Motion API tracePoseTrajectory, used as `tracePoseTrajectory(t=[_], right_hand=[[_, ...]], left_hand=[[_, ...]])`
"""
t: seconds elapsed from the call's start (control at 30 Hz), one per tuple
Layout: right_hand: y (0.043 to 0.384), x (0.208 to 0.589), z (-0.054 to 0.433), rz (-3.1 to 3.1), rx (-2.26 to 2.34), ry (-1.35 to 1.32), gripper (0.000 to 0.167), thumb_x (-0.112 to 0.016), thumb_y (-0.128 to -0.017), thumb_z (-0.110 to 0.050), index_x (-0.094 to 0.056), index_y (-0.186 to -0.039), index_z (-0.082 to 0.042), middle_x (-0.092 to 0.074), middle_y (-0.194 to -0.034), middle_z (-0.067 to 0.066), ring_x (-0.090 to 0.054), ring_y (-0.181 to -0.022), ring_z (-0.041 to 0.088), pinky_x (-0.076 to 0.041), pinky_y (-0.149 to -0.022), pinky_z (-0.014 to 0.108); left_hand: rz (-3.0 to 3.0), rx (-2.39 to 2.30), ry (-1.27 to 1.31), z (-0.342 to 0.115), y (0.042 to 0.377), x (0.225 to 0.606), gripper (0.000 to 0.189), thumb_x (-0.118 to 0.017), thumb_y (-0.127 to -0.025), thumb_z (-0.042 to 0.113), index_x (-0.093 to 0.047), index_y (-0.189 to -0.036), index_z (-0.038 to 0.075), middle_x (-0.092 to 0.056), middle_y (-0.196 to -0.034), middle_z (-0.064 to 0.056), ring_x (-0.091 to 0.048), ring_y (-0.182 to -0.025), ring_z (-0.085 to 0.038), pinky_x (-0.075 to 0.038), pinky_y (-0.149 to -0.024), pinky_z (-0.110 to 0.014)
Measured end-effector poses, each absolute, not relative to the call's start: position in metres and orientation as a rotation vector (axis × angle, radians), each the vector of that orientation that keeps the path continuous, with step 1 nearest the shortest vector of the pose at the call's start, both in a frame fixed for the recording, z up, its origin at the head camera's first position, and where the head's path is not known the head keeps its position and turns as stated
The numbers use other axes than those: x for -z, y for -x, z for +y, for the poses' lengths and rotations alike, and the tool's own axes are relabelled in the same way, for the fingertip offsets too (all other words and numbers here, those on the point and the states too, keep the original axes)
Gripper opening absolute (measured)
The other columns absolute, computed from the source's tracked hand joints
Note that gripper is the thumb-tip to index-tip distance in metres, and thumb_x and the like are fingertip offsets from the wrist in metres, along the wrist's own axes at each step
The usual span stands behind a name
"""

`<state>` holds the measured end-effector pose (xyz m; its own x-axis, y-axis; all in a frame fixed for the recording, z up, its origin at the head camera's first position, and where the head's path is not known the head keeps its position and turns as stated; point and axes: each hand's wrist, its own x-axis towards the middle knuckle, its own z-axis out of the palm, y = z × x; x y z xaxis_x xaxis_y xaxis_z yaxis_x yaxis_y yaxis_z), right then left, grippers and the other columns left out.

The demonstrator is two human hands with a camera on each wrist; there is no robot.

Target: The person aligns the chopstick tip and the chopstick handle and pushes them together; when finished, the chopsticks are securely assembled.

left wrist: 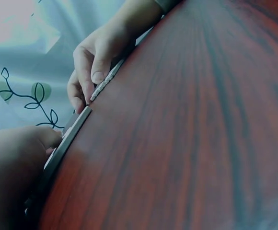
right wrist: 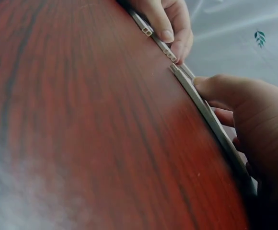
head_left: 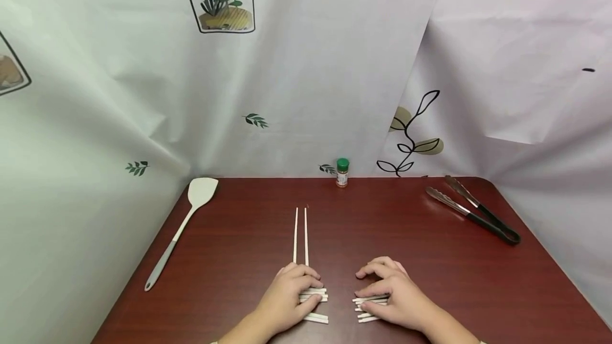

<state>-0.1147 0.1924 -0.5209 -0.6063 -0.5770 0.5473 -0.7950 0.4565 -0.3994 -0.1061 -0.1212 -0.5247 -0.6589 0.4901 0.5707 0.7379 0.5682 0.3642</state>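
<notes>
Several pale chopsticks [head_left: 315, 318] lie sideways in a bunch under my left hand [head_left: 291, 296]; its thumb and fingers pinch some of them near their ends, while a pair lies apart nearer me. Across a small gap, my right hand [head_left: 394, 299] holds a second bunch of chopsticks [head_left: 367, 319], thumb on the near side and index finger on the far side. The blunt ends of the left bunch [right wrist: 147, 31] show in the right wrist view. Two more chopsticks [head_left: 306, 235] lie side by side, pointing away from me, beyond my left hand, which hides their near ends.
On the dark red table [head_left: 382, 227], a white spatula [head_left: 184, 224] with a grey handle lies at the left. A green-capped spice jar [head_left: 342, 173] stands at the back edge. Metal tongs [head_left: 470, 208] with black handles lie spread at the back right. Printed cloth [head_left: 306, 68] hangs behind.
</notes>
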Motion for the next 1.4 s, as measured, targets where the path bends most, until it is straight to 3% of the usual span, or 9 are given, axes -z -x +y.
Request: tracePoseTrajectory(t=[0.33,0.6,1.1,1.27,1.4], right_hand=[[0.110,0.518,0.189,-2.404,-0.971,-1.153,0.029,-0.095,-0.077,-0.024,-0.082,-0.095,-0.043,-0.068,-0.117,-0.020,-0.056,-0.115,0.011,-0.035,-0.092,0.043],[0.107,0.515,0.184,-2.490,-1.034,-1.063,0.029,-0.095,-0.077,-0.025,-0.077,-0.087,-0.045,-0.068,-0.115,-0.020,-0.055,-0.114,0.010,-0.036,-0.092,0.043],[0.104,0.511,0.181,-2.566,-0.980,-1.010,0.032,-0.092,-0.080,-0.028,-0.066,-0.085,-0.048,-0.062,-0.117,-0.020,-0.050,-0.115,0.010,-0.033,-0.092,0.046],[0.106,0.514,0.180,-2.503,-0.965,-1.054,0.031,-0.087,-0.086,-0.024,-0.064,-0.090,-0.044,-0.060,-0.109,-0.025,-0.051,-0.110,0.005,-0.032,-0.094,0.039],[0.108,0.518,0.178,-2.420,-1.034,-1.061,0.029,-0.081,-0.093,-0.015,-0.063,-0.098,-0.037,-0.059,-0.099,-0.028,-0.054,-0.097,-0.002,-0.035,-0.094,0.031]], left_hand=[[-2.407,0.862,0.989,-0.117,0.103,0.522,0.015,-0.092,-0.080,0.022,-0.081,-0.090,0.026,-0.068,-0.104,0.022,-0.058,-0.096,0.001,-0.049,-0.087,-0.038],[-2.485,1.001,0.962,-0.115,0.103,0.515,0.015,-0.093,-0.077,0.019,-0.081,-0.083,0.028,-0.069,-0.101,0.020,-0.058,-0.097,-0.002,-0.047,-0.091,-0.039],[-2.522,0.990,0.963,-0.113,0.100,0.512,0.019,-0.090,-0.080,0.021,-0.075,-0.081,0.031,-0.064,-0.095,0.025,-0.052,-0.093,0.001,-0.043,-0.090,-0.036],[-2.512,0.944,0.988,-0.115,0.101,0.514,0.019,-0.089,-0.081,0.023,-0.073,-0.082,0.031,-0.063,-0.097,0.024,-0.051,-0.092,0.002,-0.041,-0.088,-0.034],[-2.516,0.904,0.996,-0.116,0.101,0.515,0.018,-0.088,-0.084,0.024,-0.072,-0.084,0.031,-0.063,-0.099,0.024,-0.050,-0.092,0.002,-0.041,-0.087,-0.034]])
